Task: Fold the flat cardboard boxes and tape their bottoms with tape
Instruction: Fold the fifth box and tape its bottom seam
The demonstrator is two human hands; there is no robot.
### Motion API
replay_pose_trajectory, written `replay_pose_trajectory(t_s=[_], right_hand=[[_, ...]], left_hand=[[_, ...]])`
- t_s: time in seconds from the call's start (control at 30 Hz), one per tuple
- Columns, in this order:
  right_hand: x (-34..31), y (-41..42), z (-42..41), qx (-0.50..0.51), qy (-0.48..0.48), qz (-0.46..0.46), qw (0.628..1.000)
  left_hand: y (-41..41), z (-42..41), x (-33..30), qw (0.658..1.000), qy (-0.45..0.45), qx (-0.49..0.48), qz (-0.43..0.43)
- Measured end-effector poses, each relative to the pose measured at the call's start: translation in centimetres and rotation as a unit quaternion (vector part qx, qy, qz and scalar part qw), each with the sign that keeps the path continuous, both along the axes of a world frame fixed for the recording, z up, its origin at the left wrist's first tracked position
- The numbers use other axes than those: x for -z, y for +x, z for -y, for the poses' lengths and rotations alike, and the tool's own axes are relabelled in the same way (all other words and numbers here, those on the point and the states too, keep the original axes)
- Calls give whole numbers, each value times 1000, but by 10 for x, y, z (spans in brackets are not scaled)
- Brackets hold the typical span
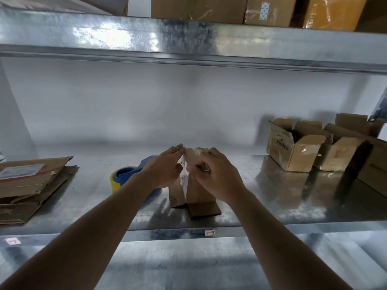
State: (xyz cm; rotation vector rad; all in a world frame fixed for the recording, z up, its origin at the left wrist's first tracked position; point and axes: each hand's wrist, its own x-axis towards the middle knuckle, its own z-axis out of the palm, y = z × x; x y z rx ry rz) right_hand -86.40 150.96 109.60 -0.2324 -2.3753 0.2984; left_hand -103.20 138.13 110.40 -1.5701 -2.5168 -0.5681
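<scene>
1. The small cardboard box [194, 191] stands upright on the metal shelf [272, 206], between your hands.
2. Your left hand [165, 166] lies flat, fingers spread, against its top.
3. Your right hand [217, 174] pinches tape [185, 178] on the box.
4. The tape dispenser [125, 176] sits just left.

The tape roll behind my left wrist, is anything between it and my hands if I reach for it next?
Nothing visible blocks it. The tape roll sits on the metal shelf just left of the small box, partly hidden behind your left forearm. Both hands, left hand and right hand, are on the box, right beside it.
</scene>
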Motion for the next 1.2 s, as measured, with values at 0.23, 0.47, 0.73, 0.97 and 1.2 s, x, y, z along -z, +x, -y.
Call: replay_pose_trajectory(t_s=[0.23, 0.47, 0.73, 0.97, 1.2], right_hand=[[-1, -11, 12, 33, -66, 65, 995], [-15, -16, 5, 65, -36, 138, 988], [-18, -17, 6, 80, 0, 186, 979], [-25, -11, 7, 83, 30, 209, 974], [-40, 0, 13, 107, 35, 192, 975]], left_hand=[[-3, -3, 8, 998, 37, -14, 44], [-1, -1, 6, 998, 31, -9, 47], [-5, -3, 3, 999, 22, 1, 25], [-8, -3, 2, 1000, 21, 5, 15], [-3, 2, -4, 999, -21, -11, -36]])
